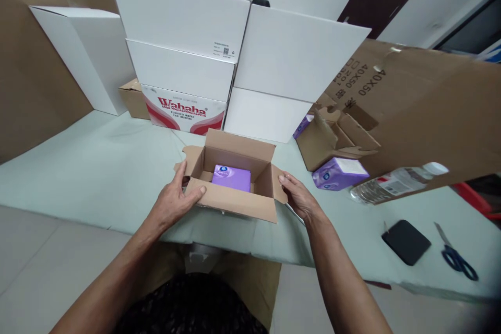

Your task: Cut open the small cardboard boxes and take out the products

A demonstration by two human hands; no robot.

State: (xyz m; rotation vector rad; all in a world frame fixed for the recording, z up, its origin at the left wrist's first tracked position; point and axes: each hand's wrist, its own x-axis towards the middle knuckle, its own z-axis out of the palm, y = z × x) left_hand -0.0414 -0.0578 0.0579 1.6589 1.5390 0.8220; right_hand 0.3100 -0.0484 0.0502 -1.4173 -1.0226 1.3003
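An open cardboard box (pixel 238 207) sits on the table's near edge with its flaps spread outward. Inside it lies a purple tissue pack (pixel 231 178). My left hand (pixel 178 195) grips the box's left front corner, the thumb over the front flap and the fingers at the left flap. On the other side, my right hand (pixel 298 195) pinches the right flap between thumb and fingers. The undersides of both grips are partly hidden.
Behind the box stands a white Wahaha carton (pixel 186 109) with tall raised panels. To the right are another cardboard box (pixel 319 141), a purple tissue pack (pixel 338 173), a clear bottle (pixel 395 184), a black square object (pixel 406 241) and scissors (pixel 454 255).
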